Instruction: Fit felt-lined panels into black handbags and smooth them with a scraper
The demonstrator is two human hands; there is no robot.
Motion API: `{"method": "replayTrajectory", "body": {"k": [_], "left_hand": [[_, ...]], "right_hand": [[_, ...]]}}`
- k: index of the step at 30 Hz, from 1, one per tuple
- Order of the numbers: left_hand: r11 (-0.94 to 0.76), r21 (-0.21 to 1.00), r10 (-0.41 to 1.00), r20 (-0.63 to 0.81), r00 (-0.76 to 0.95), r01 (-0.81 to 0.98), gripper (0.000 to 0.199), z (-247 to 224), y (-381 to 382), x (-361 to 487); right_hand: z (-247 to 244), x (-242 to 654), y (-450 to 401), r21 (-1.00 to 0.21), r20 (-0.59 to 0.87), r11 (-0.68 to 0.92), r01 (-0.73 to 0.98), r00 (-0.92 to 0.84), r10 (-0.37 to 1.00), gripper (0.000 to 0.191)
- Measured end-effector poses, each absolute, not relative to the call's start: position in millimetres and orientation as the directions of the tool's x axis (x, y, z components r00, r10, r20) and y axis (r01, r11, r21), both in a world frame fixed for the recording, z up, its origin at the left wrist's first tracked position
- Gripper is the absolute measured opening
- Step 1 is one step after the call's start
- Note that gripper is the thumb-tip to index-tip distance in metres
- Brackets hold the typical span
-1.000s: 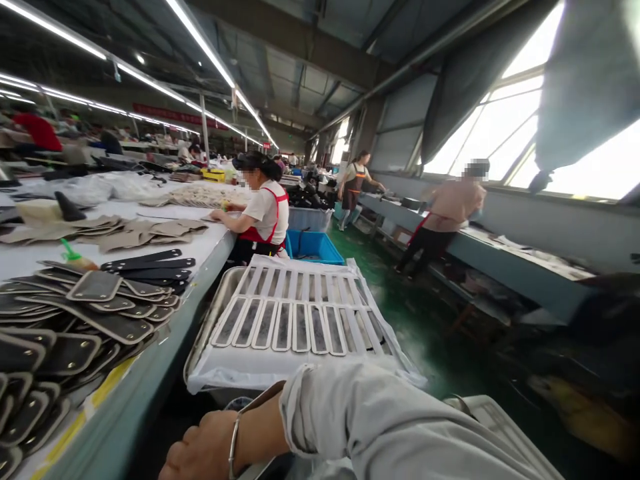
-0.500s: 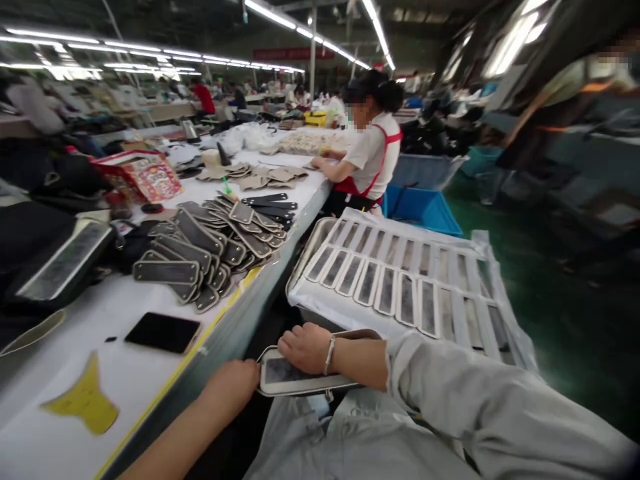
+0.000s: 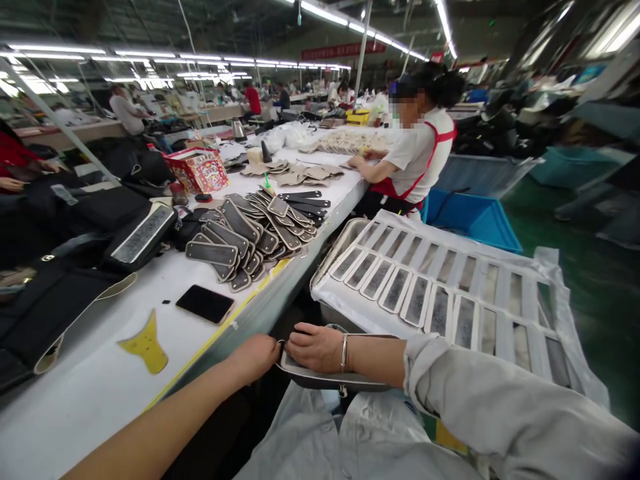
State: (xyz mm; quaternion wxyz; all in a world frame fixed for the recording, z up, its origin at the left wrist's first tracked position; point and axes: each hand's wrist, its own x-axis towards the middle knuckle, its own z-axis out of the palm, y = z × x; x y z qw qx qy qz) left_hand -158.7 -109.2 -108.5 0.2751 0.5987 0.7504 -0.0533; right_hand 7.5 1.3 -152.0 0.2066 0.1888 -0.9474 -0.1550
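Observation:
A dark grey bag (image 3: 320,380) with a pale edge and a metal zipper pull (image 3: 343,391) lies across my lap. At its left end, my left hand (image 3: 257,358) is closed, pinching the edge. My right hand (image 3: 317,348), wearing a silver bracelet, rests flat on the bag's upper face with its fingers stretched over it. That hand and forearm hide most of this face. Just beyond my right arm, rows of pale-rimmed grey strips (image 3: 415,299) lie on a white sheet (image 3: 325,293) over a bin.
Along the table (image 3: 95,407) at left lie a phone (image 3: 205,304), a yellow template (image 3: 147,343), a heap of dark riveted straps (image 3: 213,253) and black bags (image 3: 95,217). A co-worker (image 3: 425,153) in a red apron works farther along. Behind the sheet is a blue crate (image 3: 480,220).
The view has turned left, so the scene sits farther right. The bag is tilted differently, and its grey panel, visible before beside my right hand, is now mostly hidden. Both hands stay on the bag.

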Motion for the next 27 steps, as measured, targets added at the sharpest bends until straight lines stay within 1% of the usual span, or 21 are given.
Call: {"method": "replayTrajectory", "body": {"k": [4, 6, 8, 11, 12, 13, 14, 16, 19, 22, 24, 25, 27], "left_hand": [[0.310, 0.281, 0.865, -0.480, -0.147, 0.908, 0.046, -102.4, -106.7, -158.1], [0.329, 0.312, 0.859, -0.491, -0.145, 0.892, 0.047, -99.9, -106.7, -156.0], [0.347, 0.348, 0.852, -0.506, -0.137, 0.871, 0.047, -98.3, -107.9, -153.7], [0.379, 0.403, 0.838, -0.531, -0.124, 0.833, 0.046, -99.9, -109.9, -152.9], [0.390, 0.420, 0.834, -0.538, -0.121, 0.819, 0.046, -101.6, -110.3, -153.8], [0.400, 0.438, 0.831, -0.543, -0.118, 0.805, 0.046, -103.7, -110.7, -155.1], [0.407, 0.456, 0.830, -0.546, -0.113, 0.791, 0.046, -106.3, -111.1, -156.6], [0.416, 0.489, 0.834, -0.541, -0.107, 0.767, 0.045, -112.3, -112.0, -159.4], [0.429, 0.531, 0.845, -0.523, -0.116, 0.731, 0.045, -122.3, -114.3, -160.0], [0.440, 0.575, 0.862, -0.485, -0.146, 0.690, 0.048, -131.9, -117.4, -155.2], [0.469, 0.658, 0.873, -0.446, -0.196, 0.590, 0.049, -136.5, -120.1, -150.0], [0.492, 0.712, 0.869, -0.441, -0.226, 0.501, 0.050, -138.0, -121.7, -147.1], [0.537, 0.796, 0.840, -0.474, -0.265, 0.279, 0.053, -139.9, -125.5, -140.9]], "right_hand": [[-145.7, 4.1, 2.1, 0.305, 0.280, 0.904, -0.301, -0.879, -0.387, 0.024], [-138.8, 1.4, 7.1, 0.237, 0.239, 0.917, -0.321, -0.896, -0.375, 0.024], [-130.9, -1.3, 13.9, 0.125, 0.184, 0.937, -0.325, -0.921, -0.344, 0.024], [-120.8, -2.0, 20.9, -0.082, 0.080, 0.966, -0.244, -0.968, -0.238, 0.022], [-118.5, -0.8, 21.1, -0.132, 0.049, 0.967, -0.219, -0.976, -0.214, 0.027], [-117.0, 1.1, 20.0, -0.161, 0.027, 0.966, -0.205, -0.979, -0.203, 0.035], [-116.1, 3.6, 17.8, -0.167, 0.012, 0.966, -0.196, -0.980, -0.197, 0.045], [-116.0, 9.5, 11.2, -0.132, -0.003, 0.974, -0.183, -0.983, -0.185, 0.058], [-118.1, 15.9, 2.5, -0.076, -0.018, 0.990, -0.115, -0.993, -0.117, 0.059], [-118.8, 16.3, 0.9, -0.077, -0.049, 0.992, -0.095, -0.994, -0.099, 0.057], [-117.9, 15.0, 2.3, -0.091, -0.058, 0.992, -0.091, -0.994, -0.096, 0.057], [-117.1, 14.6, 2.9, -0.100, -0.059, 0.991, -0.087, -0.994, -0.093, 0.058], [-115.2, 15.2, 3.3, -0.118, -0.062, 0.990, -0.072, -0.995, -0.080, 0.058]]}}
